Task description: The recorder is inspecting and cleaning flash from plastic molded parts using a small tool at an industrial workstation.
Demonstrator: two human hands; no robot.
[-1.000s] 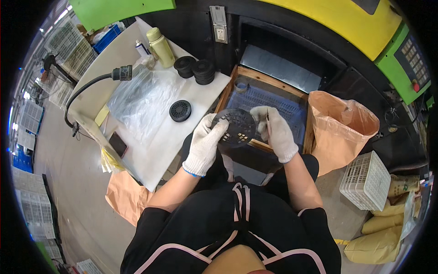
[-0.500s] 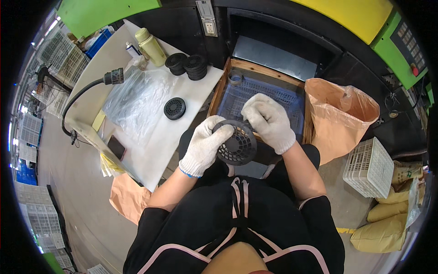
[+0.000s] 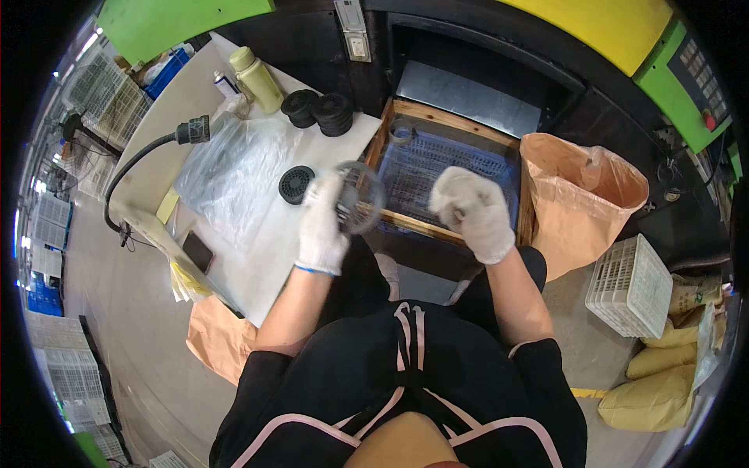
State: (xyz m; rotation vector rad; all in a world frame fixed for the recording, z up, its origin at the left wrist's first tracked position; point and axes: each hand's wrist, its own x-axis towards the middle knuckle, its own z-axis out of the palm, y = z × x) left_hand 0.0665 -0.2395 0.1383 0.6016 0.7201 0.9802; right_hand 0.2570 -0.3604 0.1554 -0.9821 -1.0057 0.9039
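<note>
My left hand, in a white knit glove, grips a round black plastic grille by its edge. The grille is smeared by motion and tilted, beside the white table's right edge. Just left of that hand, another round black grille lies flat on the table. My right hand, gloved too, is curled closed above the wooden-framed box; what its fingers hold, if anything, is hidden. Stacks of the same black discs stand at the table's far corner.
A blue plastic basket sits inside the wooden frame. Right of it stands an open brown paper bag, then stacked white crates. On the table are clear plastic bags, a yellow-green bottle, a phone and a bent black hose.
My left hand has swung left and away from my body with the grille, toward the table. My right hand has moved slightly right, apart from the grille.
</note>
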